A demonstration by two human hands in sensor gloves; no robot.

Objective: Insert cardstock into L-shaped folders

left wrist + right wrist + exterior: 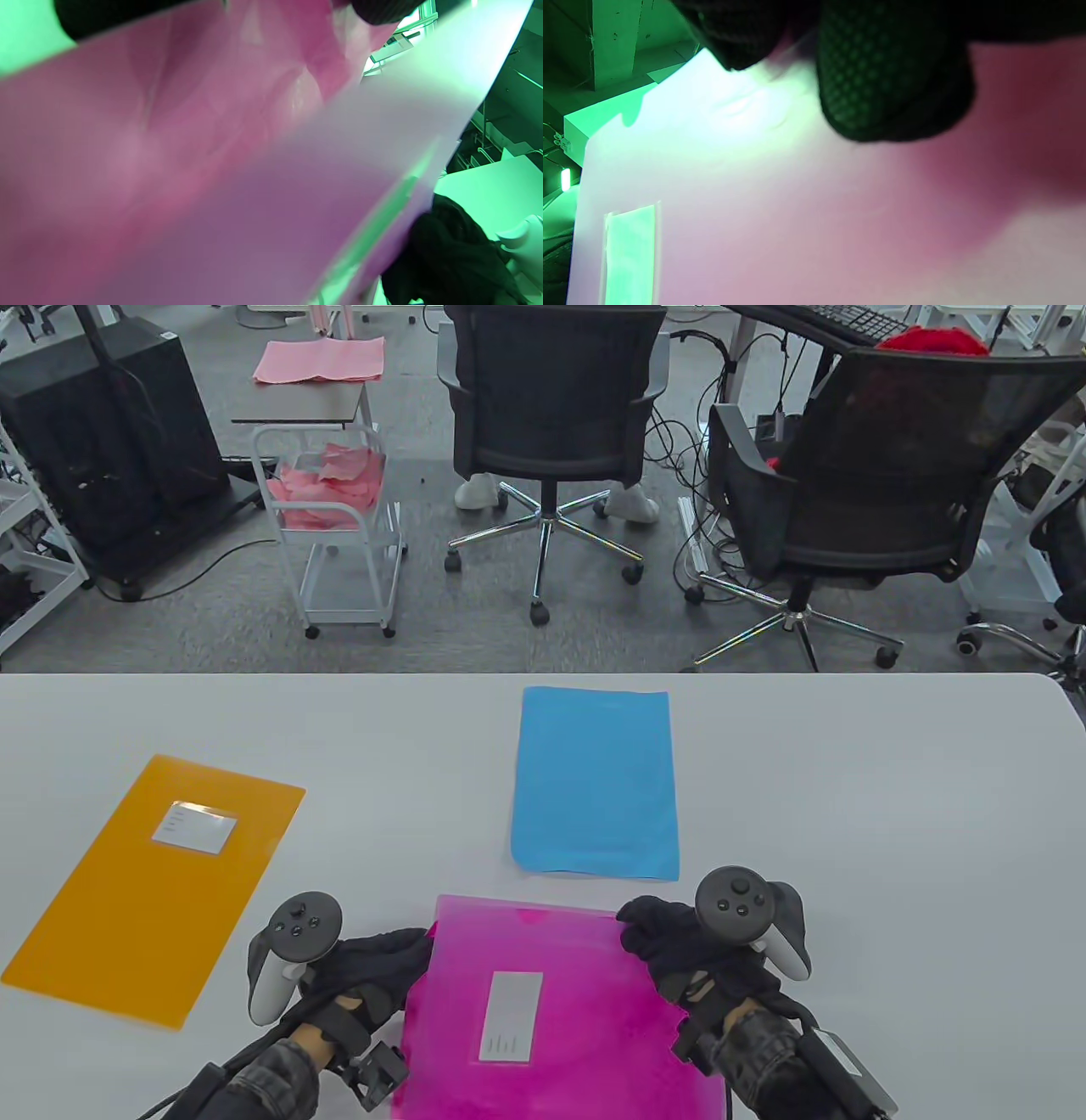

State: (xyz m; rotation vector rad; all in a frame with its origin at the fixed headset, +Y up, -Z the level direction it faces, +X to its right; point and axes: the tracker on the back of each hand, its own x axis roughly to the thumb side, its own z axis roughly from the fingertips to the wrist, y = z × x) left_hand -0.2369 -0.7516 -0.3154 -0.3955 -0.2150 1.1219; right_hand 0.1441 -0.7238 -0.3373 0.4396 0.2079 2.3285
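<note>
A magenta L-shaped folder (551, 1001) with a white label (512, 1016) is held over the table's near edge. My left hand (386, 963) grips its left edge and my right hand (657, 937) grips its top right corner. The folder fills the left wrist view (191, 169) and the right wrist view (840, 220), where my gloved fingers (895, 84) press on its surface. A blue cardstock sheet (596, 780) lies flat on the table just beyond the folder. An orange folder (157, 886) with a white label lies flat at the left.
The white table (848, 780) reaches past the blue sheet to its far edge. Beyond it stand two black office chairs (556, 407) and a white cart (339, 526) with pink papers.
</note>
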